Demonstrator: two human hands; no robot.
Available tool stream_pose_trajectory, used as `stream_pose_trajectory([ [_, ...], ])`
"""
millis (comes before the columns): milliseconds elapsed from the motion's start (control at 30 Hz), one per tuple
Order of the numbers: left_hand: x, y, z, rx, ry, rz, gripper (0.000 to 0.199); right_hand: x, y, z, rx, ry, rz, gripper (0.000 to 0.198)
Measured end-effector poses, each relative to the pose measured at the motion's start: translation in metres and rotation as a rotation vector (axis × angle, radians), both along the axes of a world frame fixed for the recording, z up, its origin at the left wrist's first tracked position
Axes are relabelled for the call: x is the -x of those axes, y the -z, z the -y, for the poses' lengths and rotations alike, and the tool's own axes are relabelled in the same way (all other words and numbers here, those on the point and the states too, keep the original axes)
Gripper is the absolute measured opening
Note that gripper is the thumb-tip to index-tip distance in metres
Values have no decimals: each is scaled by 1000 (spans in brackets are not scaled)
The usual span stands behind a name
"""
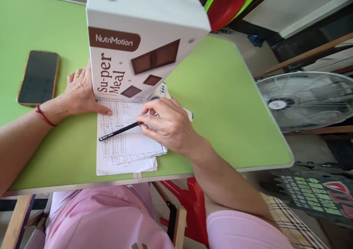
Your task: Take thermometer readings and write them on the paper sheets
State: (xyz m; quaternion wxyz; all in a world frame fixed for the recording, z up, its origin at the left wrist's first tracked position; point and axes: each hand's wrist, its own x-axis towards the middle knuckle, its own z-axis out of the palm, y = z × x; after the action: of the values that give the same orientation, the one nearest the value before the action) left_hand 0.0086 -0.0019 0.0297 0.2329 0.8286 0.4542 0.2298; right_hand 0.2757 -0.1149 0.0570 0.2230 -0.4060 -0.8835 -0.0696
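Observation:
Between the thumb and fingers of my right hand [171, 127] is a slim black pen [120, 131], which slants across the handwritten papers [138, 146]. Small writing covers much of the stacked sheets. My left hand [82, 89], with a ring on one finger, lies open on the table against the left edge of a white box [116, 65]. Its thumb rests on the top sheet, and some fingertips are partly hidden by the box. The tall box stands upright at the papers' far edge, printed "NutriMotion Su-per Meal". A white and blue item [162, 91] is partly covered behind my right hand.
A smartphone [39, 78] with a dark screen lies left on the green table [220, 105]. Past the table's right edge stand a fan [306, 100] and a dark printed bag [317, 194]. Red and green basins [227, 6] are behind the box. A red stool [190, 205] is below.

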Motion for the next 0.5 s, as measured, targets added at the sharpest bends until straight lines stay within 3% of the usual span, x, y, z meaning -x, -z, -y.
stream_pose_trajectory([
  [167, 4, 2, -4, -31, 18, 120, 120, -4, -9, 2, 235, -117, 96, 16],
  [233, 3, -5, -2, -35, 25, 145, 115, -18, -13, -2, 269, -91, 52, 12],
  [300, 1, -14, 3, -28, 32, 215, 107, -38, -15, -10, 241, 52, -16, 17],
  [367, -3, -22, 8, -17, 39, 315, 98, -57, -12, -22, 209, 277, -40, 39],
  [433, -5, -27, 11, 8, 42, 392, 90, -69, -7, -32, 318, 430, -26, 54],
  [500, -6, -27, 12, 42, 41, 423, 85, -73, -2, -39, 482, 497, -2, 45],
])
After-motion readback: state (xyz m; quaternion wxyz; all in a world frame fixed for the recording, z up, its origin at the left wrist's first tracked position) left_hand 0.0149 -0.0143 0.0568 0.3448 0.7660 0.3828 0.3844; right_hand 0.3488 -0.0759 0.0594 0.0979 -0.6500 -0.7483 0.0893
